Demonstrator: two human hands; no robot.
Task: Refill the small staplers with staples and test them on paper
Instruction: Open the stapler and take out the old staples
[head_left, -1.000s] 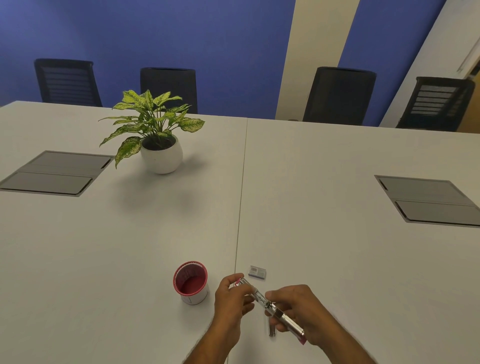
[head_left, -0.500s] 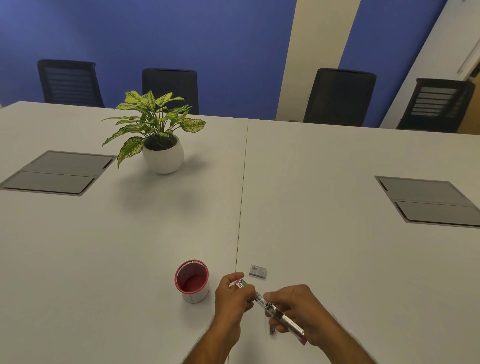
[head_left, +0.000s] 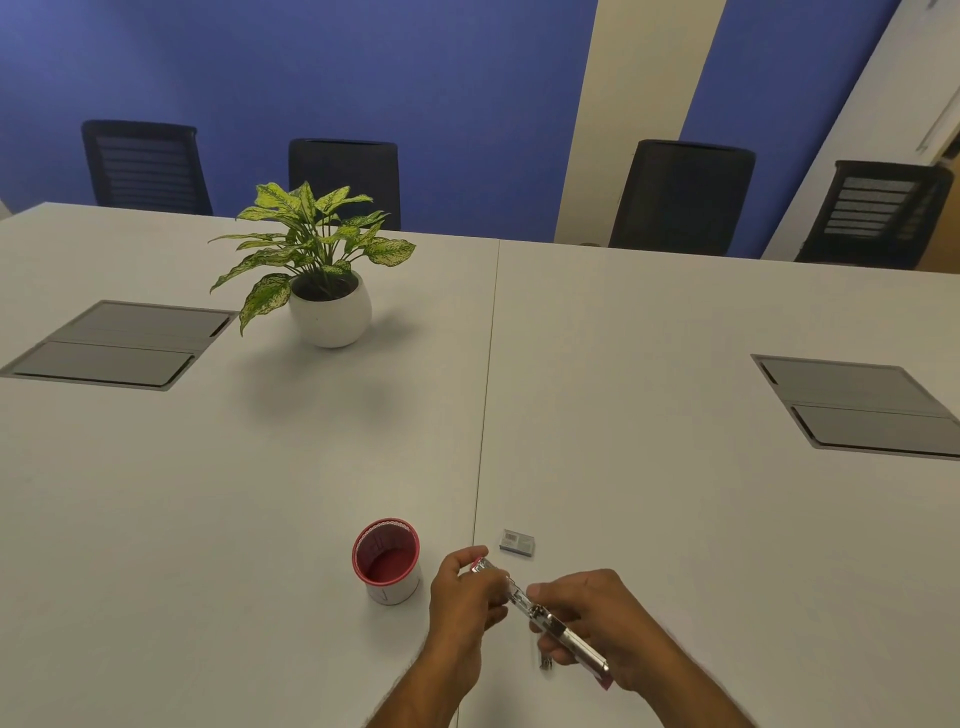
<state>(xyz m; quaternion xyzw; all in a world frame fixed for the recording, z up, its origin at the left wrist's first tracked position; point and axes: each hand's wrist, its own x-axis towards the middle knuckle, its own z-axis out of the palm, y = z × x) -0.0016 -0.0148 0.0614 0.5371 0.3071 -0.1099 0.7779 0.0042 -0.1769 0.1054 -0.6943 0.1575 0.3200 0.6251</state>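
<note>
Between both hands, stapler (head_left: 540, 618) unmoved.

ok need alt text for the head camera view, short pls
Two hands hold an opened small stapler above a white table, left hand at one end, right hand at the other. A red-rimmed cup, a small staple box and a potted plant sit nearby.

In front of me is a wide, pale grey table (head_left: 623, 415) with a thin seam running down its middle. A leafy green plant in a round white pot (head_left: 330, 312) stands on its far left half. Two flat grey hatch covers sit flush in the top, one at the left (head_left: 114, 345), one at the right (head_left: 862, 408). Near me stands a red-rimmed white cup (head_left: 387, 561), and just right of the seam lies a small grey staple box (head_left: 517, 542)
</note>
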